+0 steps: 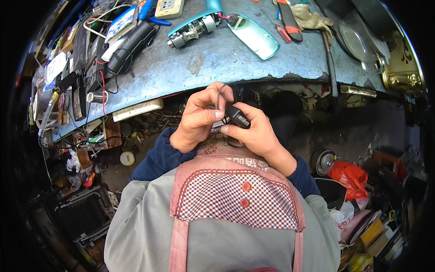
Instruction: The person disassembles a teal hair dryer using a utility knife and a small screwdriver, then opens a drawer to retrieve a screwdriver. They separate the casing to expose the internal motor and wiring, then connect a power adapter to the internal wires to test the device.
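In front of my apron, off the bench edge, my right hand is closed round a small black adapter with a shiny metal part at its near end. Beside it, my left hand pinches a thin black cord between thumb and fingers. The cord loops up over the left fingertips and runs down next to the adapter; where it ends is hidden by the hands. Beyond them on the blue bench lies an opened teal appliance, its metal motor parts showing, wires running to a teal cover.
Tools, cables and a black cylindrical pack crowd the bench's left side. At the right lie a utility knife, a work glove and a clear round lid. A red plastic bag and clutter cover the floor at right.
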### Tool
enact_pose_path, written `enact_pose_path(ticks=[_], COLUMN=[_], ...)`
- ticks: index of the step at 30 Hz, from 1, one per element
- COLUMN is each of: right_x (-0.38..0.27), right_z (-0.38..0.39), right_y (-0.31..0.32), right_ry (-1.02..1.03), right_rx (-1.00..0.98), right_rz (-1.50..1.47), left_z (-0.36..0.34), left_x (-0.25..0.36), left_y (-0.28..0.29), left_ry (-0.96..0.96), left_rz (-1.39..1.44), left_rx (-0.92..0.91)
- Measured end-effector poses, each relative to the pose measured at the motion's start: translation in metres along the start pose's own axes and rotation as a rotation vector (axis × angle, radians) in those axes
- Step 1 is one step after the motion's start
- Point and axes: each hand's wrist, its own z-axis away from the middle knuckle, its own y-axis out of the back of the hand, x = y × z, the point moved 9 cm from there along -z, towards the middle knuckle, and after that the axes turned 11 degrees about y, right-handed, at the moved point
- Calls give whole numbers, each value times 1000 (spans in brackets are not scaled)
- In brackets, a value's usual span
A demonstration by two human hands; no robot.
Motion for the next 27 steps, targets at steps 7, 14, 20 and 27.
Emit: enact_pose_path(ticks=[7, 14, 20, 27], right_x=[21, -3, -20, -23], right_z=[4, 35, 97, 131], right_y=[9, 76, 175, 227], right_ry=[40, 320, 656, 579], right_rx=[99, 288, 533, 966], right_rz=[-607, -926, -1227, -683], left_z=[6, 29, 47, 52], left_x=[0, 23, 39, 56], left_y=[6, 43, 74, 55], left_ry=[2, -34, -2, 338], left_rz=[-11, 281, 396, -418], left_rx=[49, 205, 130, 254])
